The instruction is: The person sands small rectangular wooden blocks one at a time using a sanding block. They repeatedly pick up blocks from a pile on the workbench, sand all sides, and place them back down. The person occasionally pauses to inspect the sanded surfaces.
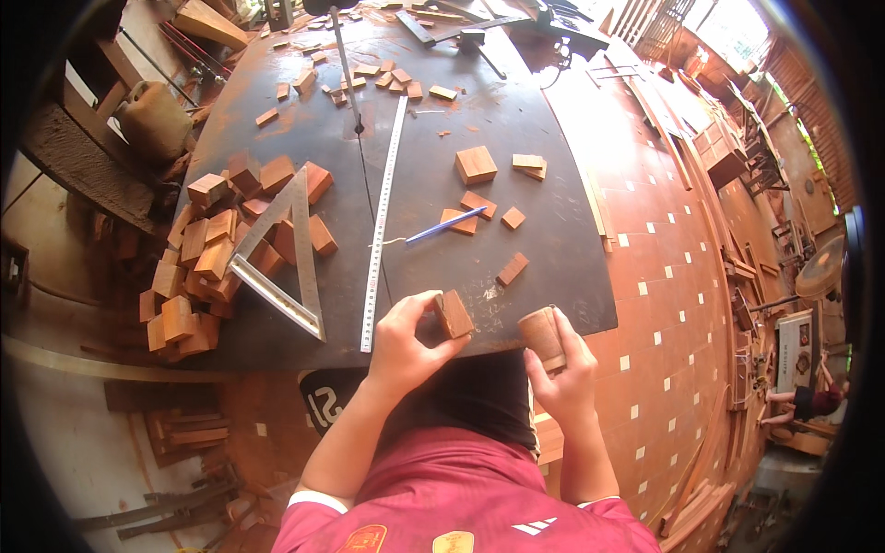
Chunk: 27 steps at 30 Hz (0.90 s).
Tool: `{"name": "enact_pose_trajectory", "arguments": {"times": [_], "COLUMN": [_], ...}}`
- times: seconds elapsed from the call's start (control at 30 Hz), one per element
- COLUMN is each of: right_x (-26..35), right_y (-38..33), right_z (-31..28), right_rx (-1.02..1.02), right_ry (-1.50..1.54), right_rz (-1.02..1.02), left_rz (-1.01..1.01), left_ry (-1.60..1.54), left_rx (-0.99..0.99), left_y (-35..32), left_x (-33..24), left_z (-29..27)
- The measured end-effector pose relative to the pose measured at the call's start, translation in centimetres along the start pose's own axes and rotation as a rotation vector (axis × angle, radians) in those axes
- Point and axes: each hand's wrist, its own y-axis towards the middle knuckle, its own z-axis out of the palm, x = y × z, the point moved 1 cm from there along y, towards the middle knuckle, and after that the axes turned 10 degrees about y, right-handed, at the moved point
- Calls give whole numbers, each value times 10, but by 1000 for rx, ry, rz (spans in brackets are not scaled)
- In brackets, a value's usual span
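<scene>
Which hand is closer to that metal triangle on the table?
Left. The left hand, holding a wooden block, is right of the metal triangle and nearer the person's body; the right hand, holding a round wooden piece, is farther right.

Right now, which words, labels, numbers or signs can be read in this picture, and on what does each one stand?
I locate printing without copying it.
White ruler: small black scale numbers.
Dark clothing: large white characters.
Red shirt: badges, lettering too small to read; white striped mark.
Set square: scale too small to read.
Pale panel, far right: too small to read.
Table: faint scribbles, unreadable.
Wooden block, wooden cylinder: none visible.
</scene>
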Motion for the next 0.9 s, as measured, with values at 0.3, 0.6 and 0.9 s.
{"name": "enact_pose_trajectory", "arguments": {"times": [0.3,0.6,0.9], "right_x": [-16,-14,-12], "right_y": [-15,-23,-43], "right_z": [-8,-7,-32], "right_rx": [-18,16,13], "right_ry": [37,36,45], "right_rz": [58,-6,63], "left_rz": [-498,-235,-257], "left_ry": [-805,-236,-270], "left_rx": [138,-16,-370], "left_y": [13,87,218], "left_x": [27,10,59], "left_z": [-25,3,51]}}
